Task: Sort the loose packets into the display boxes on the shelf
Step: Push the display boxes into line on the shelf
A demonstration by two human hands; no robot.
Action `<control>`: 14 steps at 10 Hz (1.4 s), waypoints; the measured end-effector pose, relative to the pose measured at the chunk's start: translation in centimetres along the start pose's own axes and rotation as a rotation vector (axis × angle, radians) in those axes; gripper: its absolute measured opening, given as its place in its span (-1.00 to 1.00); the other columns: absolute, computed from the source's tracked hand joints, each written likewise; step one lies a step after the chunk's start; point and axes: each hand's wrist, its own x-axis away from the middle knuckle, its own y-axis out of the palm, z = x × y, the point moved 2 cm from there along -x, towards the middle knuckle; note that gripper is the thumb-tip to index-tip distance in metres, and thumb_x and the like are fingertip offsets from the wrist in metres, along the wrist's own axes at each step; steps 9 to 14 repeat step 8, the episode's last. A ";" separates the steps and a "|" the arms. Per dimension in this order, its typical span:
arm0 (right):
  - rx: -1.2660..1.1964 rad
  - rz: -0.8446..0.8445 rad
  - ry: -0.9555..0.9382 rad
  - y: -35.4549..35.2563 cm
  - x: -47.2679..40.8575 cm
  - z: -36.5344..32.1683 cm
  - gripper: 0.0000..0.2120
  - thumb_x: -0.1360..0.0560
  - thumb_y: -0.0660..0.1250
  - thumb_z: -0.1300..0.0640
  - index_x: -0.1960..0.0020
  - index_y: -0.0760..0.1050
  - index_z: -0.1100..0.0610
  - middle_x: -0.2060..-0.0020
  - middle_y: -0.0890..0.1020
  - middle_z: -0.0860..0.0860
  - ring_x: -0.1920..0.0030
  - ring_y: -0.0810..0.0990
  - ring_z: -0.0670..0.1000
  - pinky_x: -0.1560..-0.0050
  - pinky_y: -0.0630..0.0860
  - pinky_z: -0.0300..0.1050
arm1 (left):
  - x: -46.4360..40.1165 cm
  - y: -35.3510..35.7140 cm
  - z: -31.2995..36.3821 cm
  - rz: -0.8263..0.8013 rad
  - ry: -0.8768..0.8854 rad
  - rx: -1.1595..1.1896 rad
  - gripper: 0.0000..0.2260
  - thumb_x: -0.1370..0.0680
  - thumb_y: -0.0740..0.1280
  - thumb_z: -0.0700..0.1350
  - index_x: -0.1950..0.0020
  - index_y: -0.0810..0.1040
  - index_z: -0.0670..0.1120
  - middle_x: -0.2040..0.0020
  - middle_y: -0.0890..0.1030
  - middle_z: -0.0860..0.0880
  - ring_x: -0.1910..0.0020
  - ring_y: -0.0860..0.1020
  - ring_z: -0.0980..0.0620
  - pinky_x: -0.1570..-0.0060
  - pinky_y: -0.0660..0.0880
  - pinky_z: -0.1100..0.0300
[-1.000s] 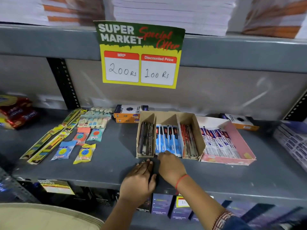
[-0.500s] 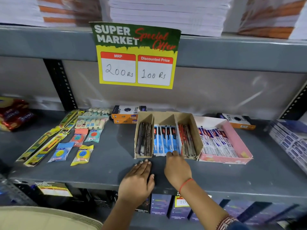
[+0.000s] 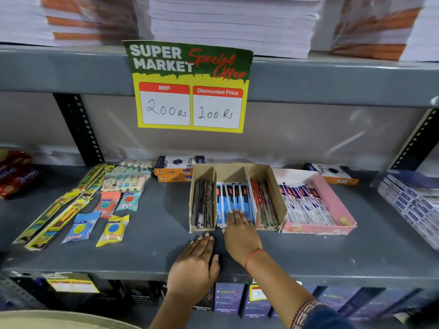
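Note:
A brown cardboard display box point(image 3: 273, 186) with three compartments stands mid-shelf. Its left slot holds dark packets point(image 3: 203, 207), the middle blue packets point(image 3: 231, 198), the right red packets point(image 3: 263, 205). My right hand point(image 3: 240, 233) lies flat, fingertips pressing on the front ends of the blue packets. My left hand point(image 3: 194, 260) rests palm down on the shelf point(image 3: 156, 222) just in front of the box's left slot, holding nothing. A pink box point(image 3: 332, 205) of white-and-blue packets point(image 3: 304, 203) touches the brown box's right side.
Loose items lie at left: long yellow-green packs point(image 3: 59, 214), small round-item sachets point(image 3: 114, 230), a pastel pack point(image 3: 126, 181). Orange-and-black cartons point(image 3: 175, 169) sit behind, another at right point(image 3: 332, 174). Blue boxes point(image 3: 411, 200) line the right edge. A price sign point(image 3: 190, 86) hangs above.
My right hand has slid forward from the shelf in front of the box onto the blue packets. My left hand has stayed flat on the shelf.

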 end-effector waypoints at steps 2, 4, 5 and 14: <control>-0.171 0.825 -0.166 -3.4 3.7 3.3 -0.50 -0.26 0.48 0.32 -0.20 0.56 0.28 -0.11 0.66 0.19 -0.15 0.64 0.17 -0.10 0.58 0.00 | 0.1 0.4 0.0 0.009 -0.014 0.004 -0.57 -0.44 0.10 -0.01 -0.04 0.63 -0.23 -0.01 0.67 -0.15 0.01 0.63 -0.11 0.11 0.57 -0.05; -0.250 0.375 0.420 -6.4 0.9 15.4 -0.55 -0.51 0.17 0.21 -0.40 0.32 0.20 -0.39 0.39 0.18 -0.41 0.31 0.20 -0.38 0.34 0.11 | 0.1 0.5 0.8 -0.012 -0.065 -0.050 -0.54 -0.48 0.06 0.02 -0.02 0.64 -0.24 0.01 0.67 -0.17 0.03 0.64 -0.14 0.15 0.58 -0.06; -0.203 -0.053 0.518 -5.7 -0.1 18.1 -0.71 -0.53 0.13 0.11 -0.13 0.51 0.18 -0.21 0.57 0.14 -0.11 0.50 0.13 -0.27 0.46 0.08 | 0.4 0.9 1.1 -0.015 -0.085 -0.050 -0.38 -0.62 -0.14 0.08 -0.06 0.61 -0.27 -0.01 0.66 -0.21 0.01 0.63 -0.15 0.07 0.55 -0.10; -0.258 0.095 0.432 -5.3 0.1 18.6 -0.63 -0.52 0.15 0.13 -0.27 0.44 0.23 -0.32 0.44 0.19 -0.31 0.42 0.19 -0.30 0.41 0.09 | 0.0 1.8 2.2 -0.139 -0.231 -0.068 -0.44 -0.53 -0.02 0.11 -0.28 0.45 -0.26 -0.28 0.49 -0.22 -0.27 0.45 -0.17 -0.28 0.31 -0.03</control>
